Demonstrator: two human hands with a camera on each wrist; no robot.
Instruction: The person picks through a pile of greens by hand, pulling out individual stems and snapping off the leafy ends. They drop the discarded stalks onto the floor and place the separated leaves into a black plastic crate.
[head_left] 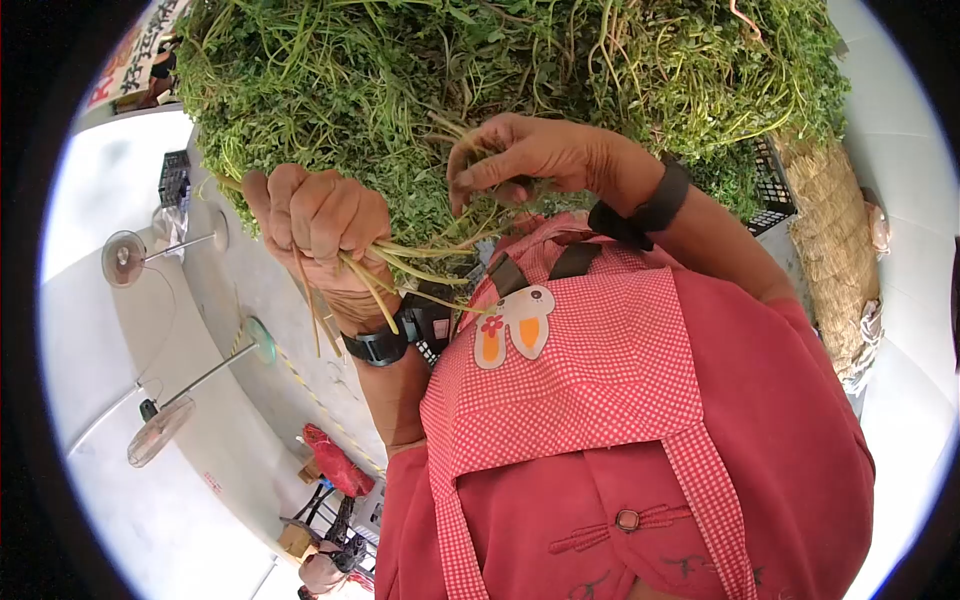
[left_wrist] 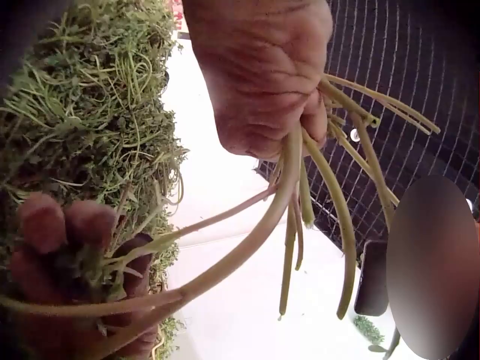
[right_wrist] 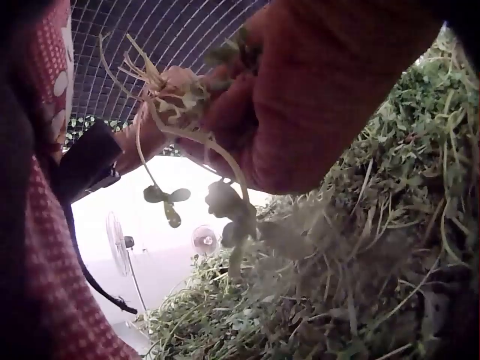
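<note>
My left hand [head_left: 318, 212] grips a small bunch of thick green stems [head_left: 405, 265], their cut-looking ends poking out below the fist. In the left wrist view the same stems [left_wrist: 341, 217] fan out from under the curled fingers, and one long stem bends over towards the other hand. My right hand [head_left: 530, 155] pinches a leafy sprig between curled fingers and thumb, close in front of a big heap of leafy greens [head_left: 400, 90]. Small rounded leaves [right_wrist: 169, 199] dangle beneath this hand in the right wrist view. Its fingertips are partly hidden there.
A black plastic crate [head_left: 775, 190] shows under the heap's right side, beside a rolled straw mat [head_left: 825, 260]. Standing fans [head_left: 160, 430] are off to the left. A red checked apron [head_left: 570, 370] with a rabbit patch covers my front, close below the hands.
</note>
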